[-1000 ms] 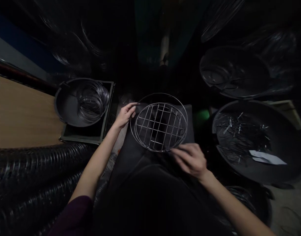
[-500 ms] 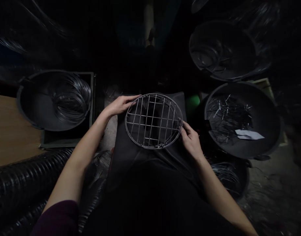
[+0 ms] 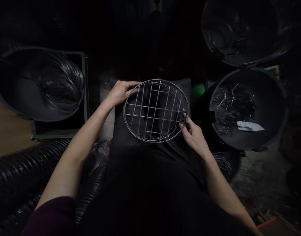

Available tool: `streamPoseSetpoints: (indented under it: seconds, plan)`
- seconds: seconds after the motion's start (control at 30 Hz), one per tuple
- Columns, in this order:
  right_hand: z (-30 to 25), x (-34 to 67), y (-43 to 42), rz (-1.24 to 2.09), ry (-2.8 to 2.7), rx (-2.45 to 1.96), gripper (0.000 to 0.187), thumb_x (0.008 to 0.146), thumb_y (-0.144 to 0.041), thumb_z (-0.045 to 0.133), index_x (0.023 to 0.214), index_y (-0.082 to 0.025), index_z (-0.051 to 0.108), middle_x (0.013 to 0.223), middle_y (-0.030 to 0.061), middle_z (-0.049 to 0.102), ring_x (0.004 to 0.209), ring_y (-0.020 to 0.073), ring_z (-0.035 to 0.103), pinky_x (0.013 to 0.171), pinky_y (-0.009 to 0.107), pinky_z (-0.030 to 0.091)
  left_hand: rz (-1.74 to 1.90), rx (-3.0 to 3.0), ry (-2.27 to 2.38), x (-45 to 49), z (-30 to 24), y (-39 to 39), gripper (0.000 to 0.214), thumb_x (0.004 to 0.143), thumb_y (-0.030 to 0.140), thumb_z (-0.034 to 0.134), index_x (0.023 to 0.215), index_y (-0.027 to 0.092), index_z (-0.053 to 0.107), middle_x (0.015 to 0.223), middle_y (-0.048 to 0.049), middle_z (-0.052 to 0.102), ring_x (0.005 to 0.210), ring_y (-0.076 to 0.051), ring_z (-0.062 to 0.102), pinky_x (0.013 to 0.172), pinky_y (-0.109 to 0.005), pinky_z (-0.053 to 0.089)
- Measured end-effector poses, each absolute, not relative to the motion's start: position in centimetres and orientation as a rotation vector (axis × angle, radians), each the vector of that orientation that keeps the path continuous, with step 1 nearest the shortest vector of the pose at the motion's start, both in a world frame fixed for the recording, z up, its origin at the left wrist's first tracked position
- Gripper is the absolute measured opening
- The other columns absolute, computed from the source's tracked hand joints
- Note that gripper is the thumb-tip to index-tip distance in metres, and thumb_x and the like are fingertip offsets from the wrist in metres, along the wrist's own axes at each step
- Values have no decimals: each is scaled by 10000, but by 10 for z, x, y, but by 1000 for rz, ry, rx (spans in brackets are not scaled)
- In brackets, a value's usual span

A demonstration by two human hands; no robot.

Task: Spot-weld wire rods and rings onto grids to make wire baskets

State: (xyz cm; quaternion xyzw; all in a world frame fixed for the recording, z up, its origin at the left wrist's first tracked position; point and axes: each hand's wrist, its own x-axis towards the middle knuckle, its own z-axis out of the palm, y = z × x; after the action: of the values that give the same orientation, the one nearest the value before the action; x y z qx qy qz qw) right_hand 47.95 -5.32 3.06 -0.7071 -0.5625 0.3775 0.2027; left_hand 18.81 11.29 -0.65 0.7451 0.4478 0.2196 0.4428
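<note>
A round wire rack [image 3: 155, 111], made of a double metal ring crossed by thin bars, is held between my two hands over the dark cloth on my lap. My left hand [image 3: 122, 92] grips its upper left rim, with the fingers running along and under the ring. On the right side, my right hand [image 3: 194, 135] pinches the rim, thumb and fingertips around the ring. A second ring shows beneath the grid. Black cloth [image 3: 121, 131] lies under the rack.
To the left, a black tub [image 3: 15, 98] holds coiled wire [image 3: 64, 85]. At right, another tub [image 3: 270, 98] contains short wire pieces [image 3: 224, 101] and a white paper scrap [image 3: 250, 126]. Stacked wire rings [image 3: 27, 170] lie at lower left; a further tub [image 3: 258, 36] stands upper right.
The rack is raised closer to me and tilted slightly, still in both hands. My view has shifted, so the tubs sit higher in the picture.
</note>
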Motion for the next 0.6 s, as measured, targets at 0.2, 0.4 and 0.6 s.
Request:
streamPoseSetpoints:
  seconds: [0.2, 0.4, 0.6]
  plan:
    - [17, 477, -57, 1024, -1609, -2003, 635, 862, -457, 514, 1444, -211, 463, 1402, 68, 549, 1281, 256, 531, 1103, 423, 414, 781, 1676, 1158, 193, -29, 102, 351, 853, 427, 669, 1167, 274, 702, 1169, 26, 710, 1170, -255, 631, 1027, -358, 497]
    - [0, 463, -76, 694, -1458, -2053, 514, 869, -503, 514, 1234, -165, 643, 1108, 119, 692, 1126, 266, 613, 1030, 446, 461, 723, 1691, 1203, 193, -29, 100, 356, 855, 451, 652, 1133, 237, 710, 1124, 61, 722, 1209, -268, 599, 1027, -372, 489]
    - [12, 453, -114, 798, -1693, -2029, 779, 786, -586, 614, 1422, -168, 450, 1244, 157, 576, 1172, 297, 557, 1019, 507, 448, 602, 1617, 1274, 196, -22, 95, 344, 915, 373, 520, 1183, 241, 689, 1170, 95, 682, 1290, -301, 509, 1006, -398, 469]
